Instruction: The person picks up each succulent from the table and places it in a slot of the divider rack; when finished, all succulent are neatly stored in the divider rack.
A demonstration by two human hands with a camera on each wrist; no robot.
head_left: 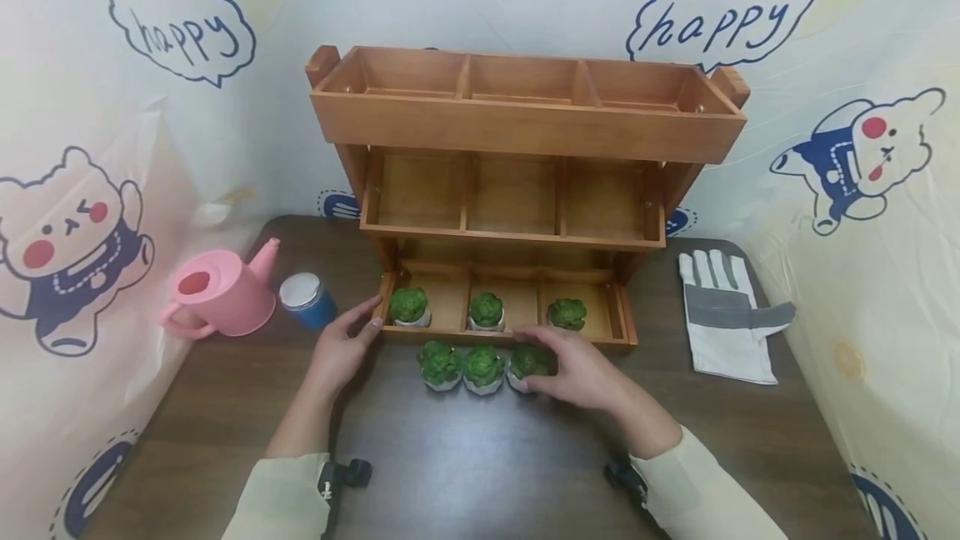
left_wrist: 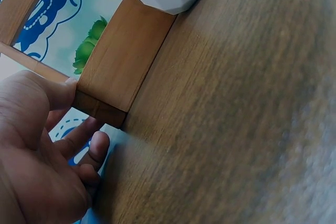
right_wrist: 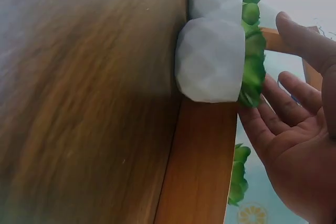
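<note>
My left hand grips the front left corner of the bottom tray of a three-tier wooden plant stand; the left wrist view shows the thumb on the tray's edge and the other fingers beyond it. Three small green succulents in white faceted pots stand in front of the tray. My right hand reaches around the rightmost potted succulent, partly hiding it in the head view. In the right wrist view its thumb and fingers are spread beside the leaves, not closed on the pot. The other two are the middle succulent and left succulent.
Inside the bottom tray, each compartment holds a potted succulent, such as the left one. A pink watering can and a blue jar with a pale lid stand left. A white and grey glove lies right. Printed cloth surrounds the table.
</note>
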